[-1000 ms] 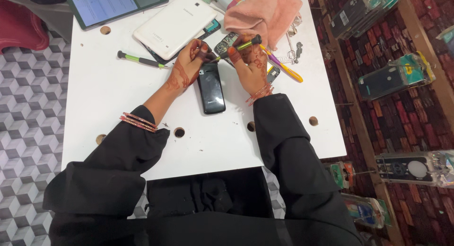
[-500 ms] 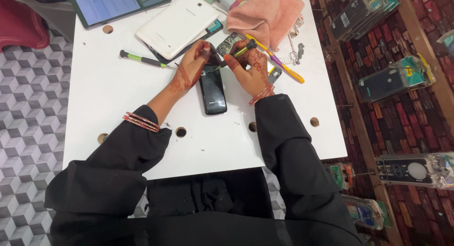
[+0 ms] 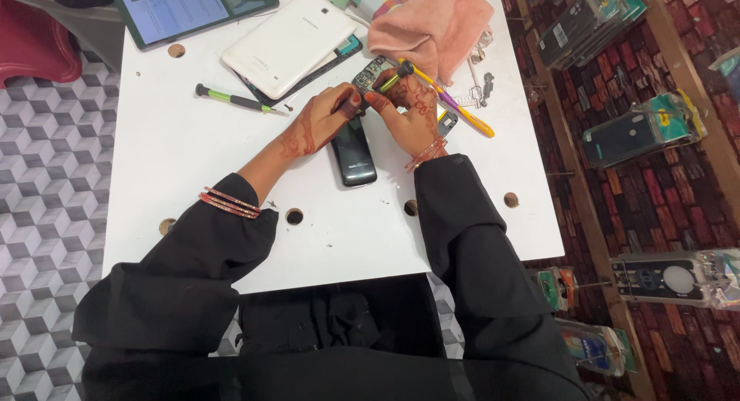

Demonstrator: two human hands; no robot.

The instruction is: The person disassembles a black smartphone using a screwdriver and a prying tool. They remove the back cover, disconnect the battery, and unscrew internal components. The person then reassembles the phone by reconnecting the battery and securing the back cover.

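**Figure: Two hands at a small circuit board above a black phone**

The left hand (image 3: 324, 120) pinches a small circuit board (image 3: 371, 71) at its near edge, fingers closed on it, over the top end of a black phone (image 3: 354, 153) lying on the white table (image 3: 177, 162). The right hand (image 3: 408, 108) is curled around a yellow-handled screwdriver (image 3: 393, 79), tip toward the board. The board looks light, thin, stiff and fragile; it is best held by its edges. A pink cloth (image 3: 435, 23) lies just beyond.
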